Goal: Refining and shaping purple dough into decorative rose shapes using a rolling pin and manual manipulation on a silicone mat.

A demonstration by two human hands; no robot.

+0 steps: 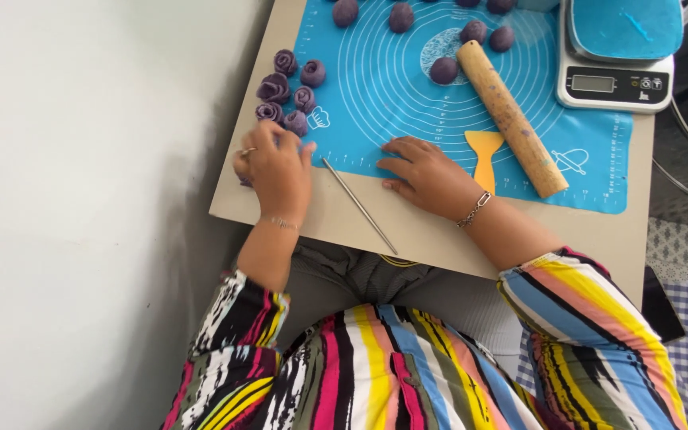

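Note:
My left hand (274, 171) curls over the near left corner of the blue silicone mat (408, 103), its fingers around a purple dough piece that barely shows. Just beyond it lie several purple dough roses (287, 87). My right hand (424, 171) rests flat on the mat's front edge, fingers spread, holding nothing. Between my hands lies a thin metal rod (358, 205), slanted on the beige table (336, 219).
Several round purple dough balls (443, 70) sit at the mat's far side. A wooden rolling pin (511, 118) lies diagonally, with an orange scraper (484, 155) beside it. A white kitchen scale (616, 56) with a blue top stands at the far right.

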